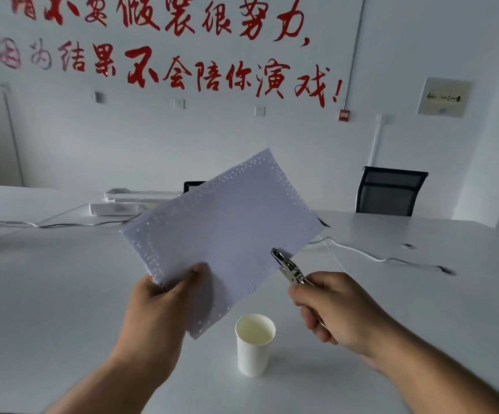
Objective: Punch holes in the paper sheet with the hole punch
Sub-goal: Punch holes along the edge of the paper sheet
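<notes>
A white paper sheet point(227, 222) is held up above the table, tilted, with rows of small holes along its edges. My left hand point(158, 306) grips its lower left corner, thumb on the front. My right hand point(334, 309) is closed around the handles of a metal plier-type hole punch point(290, 268). The punch's jaw sits over the sheet's lower right edge.
A white paper cup point(254, 343) stands upright on the white table point(63, 294), just below the sheet and between my arms. White cables point(370, 256) run across the table. Flat white devices point(122, 204) lie at the back. A black chair point(388, 191) stands behind the table on the right.
</notes>
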### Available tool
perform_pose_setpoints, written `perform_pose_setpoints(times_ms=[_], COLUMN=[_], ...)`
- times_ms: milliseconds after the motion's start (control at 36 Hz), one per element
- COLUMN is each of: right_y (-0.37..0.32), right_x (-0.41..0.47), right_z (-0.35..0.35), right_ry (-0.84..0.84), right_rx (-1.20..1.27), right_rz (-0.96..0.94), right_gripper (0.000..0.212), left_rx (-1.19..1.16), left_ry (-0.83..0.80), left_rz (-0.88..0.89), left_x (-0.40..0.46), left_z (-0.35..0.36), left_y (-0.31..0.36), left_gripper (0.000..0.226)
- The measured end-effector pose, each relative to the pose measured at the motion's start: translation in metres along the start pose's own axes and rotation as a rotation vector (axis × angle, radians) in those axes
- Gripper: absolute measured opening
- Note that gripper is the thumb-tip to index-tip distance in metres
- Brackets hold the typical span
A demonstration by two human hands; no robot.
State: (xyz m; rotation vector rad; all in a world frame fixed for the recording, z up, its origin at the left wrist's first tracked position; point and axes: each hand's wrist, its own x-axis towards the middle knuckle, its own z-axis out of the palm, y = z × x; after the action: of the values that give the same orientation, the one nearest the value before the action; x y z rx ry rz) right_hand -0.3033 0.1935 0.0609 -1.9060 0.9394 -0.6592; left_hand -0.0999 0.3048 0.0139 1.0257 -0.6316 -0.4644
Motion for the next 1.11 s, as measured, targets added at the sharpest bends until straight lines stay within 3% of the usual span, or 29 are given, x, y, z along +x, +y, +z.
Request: perform_pose_setpoints(times_ms=[139,222,278,361,500,806,917,1056,1111], right_y=[0.002,0.011,0.021,0.037,0.053,0.061,0.062,0.065,0.067], right_x=[0.002,0.01,0.016,0.021,0.024,0.028,0.027,0.027,0.027], right_z=[0.003,0.011,0.018,0.03,0.04,0.038,0.033,0.025,0.025], right_ry=[-0.01,-0.032,-0.055,-0.109,-0.139,-0.144,-0.199,-0.132,-0.127], right_rx=[-0.018,-0.027,-0.036,-0.082,-0.107,-0.105,0.0,0.039,0.034], right_rz=[0.028,0.104,0.156,0.232,0.319,0.348,0.372,0.373,0.364], right_gripper=[0.022,0.02,0.019,0.02,0.033,0.046,0.046,0.047,0.047], left_rx=[0.043,0.079,0.088,0.157,0.17,0.168,0.159,0.129,0.133], left_ry=[0.036,0.032,0.017,0.027,0.067,0.071,0.08,0.117,0.109], left_rz=[-0.003,-0.024,-0.064,-0.115,-0.17,-0.178,-0.181,-0.178,-0.181], left_x=[0.0,0.003,0.004,-0.001,-0.014,-0.019,-0.019,-0.015,-0.014], left_z=[-0.001,-0.004,-0.009,-0.02,-0.029,-0.023,-0.019,-0.021,-0.02], left_y=[-0.002,-0.014,-0.028,-0.049,-0.066,-0.07,-0.073,-0.08,-0.081], left_gripper=[0.015,0.012,0.022,0.016,0.037,0.017,0.018,0.031,0.024])
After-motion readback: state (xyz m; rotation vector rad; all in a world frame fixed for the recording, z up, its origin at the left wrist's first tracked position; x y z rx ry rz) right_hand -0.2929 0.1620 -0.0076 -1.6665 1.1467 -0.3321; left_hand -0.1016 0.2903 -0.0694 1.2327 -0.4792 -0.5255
